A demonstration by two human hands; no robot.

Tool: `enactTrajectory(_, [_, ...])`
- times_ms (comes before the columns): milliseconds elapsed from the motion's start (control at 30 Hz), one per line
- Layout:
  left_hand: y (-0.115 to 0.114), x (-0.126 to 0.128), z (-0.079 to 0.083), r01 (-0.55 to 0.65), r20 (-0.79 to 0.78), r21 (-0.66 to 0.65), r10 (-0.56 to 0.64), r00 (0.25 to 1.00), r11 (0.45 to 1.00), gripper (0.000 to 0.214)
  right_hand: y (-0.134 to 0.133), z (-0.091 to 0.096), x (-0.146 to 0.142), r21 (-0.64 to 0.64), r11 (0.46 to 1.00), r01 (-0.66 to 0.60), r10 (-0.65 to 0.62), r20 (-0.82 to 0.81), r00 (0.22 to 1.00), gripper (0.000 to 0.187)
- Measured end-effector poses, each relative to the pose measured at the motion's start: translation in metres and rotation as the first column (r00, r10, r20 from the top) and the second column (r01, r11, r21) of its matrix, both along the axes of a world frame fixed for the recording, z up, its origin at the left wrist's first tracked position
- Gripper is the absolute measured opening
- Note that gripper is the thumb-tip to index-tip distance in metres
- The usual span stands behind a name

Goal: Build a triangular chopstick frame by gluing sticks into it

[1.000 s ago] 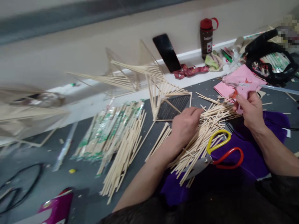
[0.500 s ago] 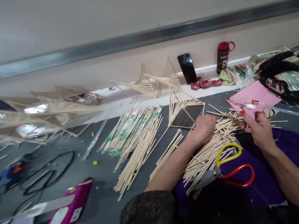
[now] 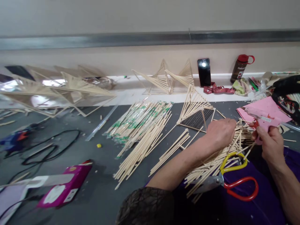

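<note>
My left hand point(image 3: 220, 133) rests knuckles-up on a loose pile of thin wooden sticks point(image 3: 211, 162), fingers curled down into it; what they grip is hidden. My right hand point(image 3: 269, 144) is closed round the handle of a pink glue gun point(image 3: 262, 121), its nozzle pointing left over the sticks. Scissors with one yellow and one red handle loop point(image 3: 234, 175) lie on the pile, just in front of both hands. A small stick frame with a dark slatted base point(image 3: 197, 117) stands just beyond my left hand.
Bundles of wrapped and loose sticks point(image 3: 140, 128) lie to the left. Finished stick structures point(image 3: 168, 78) stand along the wall, with a phone point(image 3: 204, 72) and a red-capped bottle point(image 3: 239, 68). Black cables point(image 3: 47, 150) and a magenta box point(image 3: 65, 187) are at the near left. Purple cloth point(image 3: 257, 206) lies under the scissors.
The view has swung left and levelled. My left hand stays on the stick pile; my right hand keeps hold of the glue gun, which has drawn closer to the sticks.
</note>
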State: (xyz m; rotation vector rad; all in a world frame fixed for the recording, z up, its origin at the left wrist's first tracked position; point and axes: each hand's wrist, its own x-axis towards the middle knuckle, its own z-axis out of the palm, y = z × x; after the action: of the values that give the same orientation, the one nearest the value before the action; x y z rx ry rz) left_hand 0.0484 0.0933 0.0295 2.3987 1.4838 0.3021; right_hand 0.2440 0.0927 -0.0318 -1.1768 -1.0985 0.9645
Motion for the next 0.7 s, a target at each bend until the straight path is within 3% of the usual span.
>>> enactTrajectory(133, [-0.01, -0.015, 0.019, -0.022, 0.295, -0.013, 0.025, 0.955, 1.0, 0.019, 0.0, 0.002, -0.003, -0.012, 1.0, 0.005, -0.005, -0.014, 1.0, 0.018])
enactTrajectory(300, [-0.021, -0.042, 0.033, 0.026, 0.685, -0.039, 0.008, 0.728, 0.999, 0.016, 0.0, 0.0, -0.005, -0.033, 0.999, -0.034, 0.034, -0.017, 0.999, 0.017])
enactTrajectory(433, [-0.023, -0.066, 0.035, -0.109, 0.823, -0.104, 0.147, 0.548, 0.989, 0.016, 0.0, 0.006, -0.008, -0.048, 0.998, -0.05, 0.048, -0.026, 0.998, 0.02])
enactTrajectory(567, [-0.017, -0.092, 0.033, -0.282, 0.908, -0.197, 0.284, 0.308, 0.939, 0.02, -0.001, 0.022, -0.018, -0.037, 0.995, -0.096, 0.094, -0.042, 0.995, 0.02])
enactTrajectory(700, [-0.011, -0.105, 0.032, -0.265, 0.92, -0.313, 0.36, 0.154, 0.912, 0.024, 0.002, 0.039, -0.034, 0.005, 0.983, -0.186, 0.186, -0.027, 0.982, 0.018])
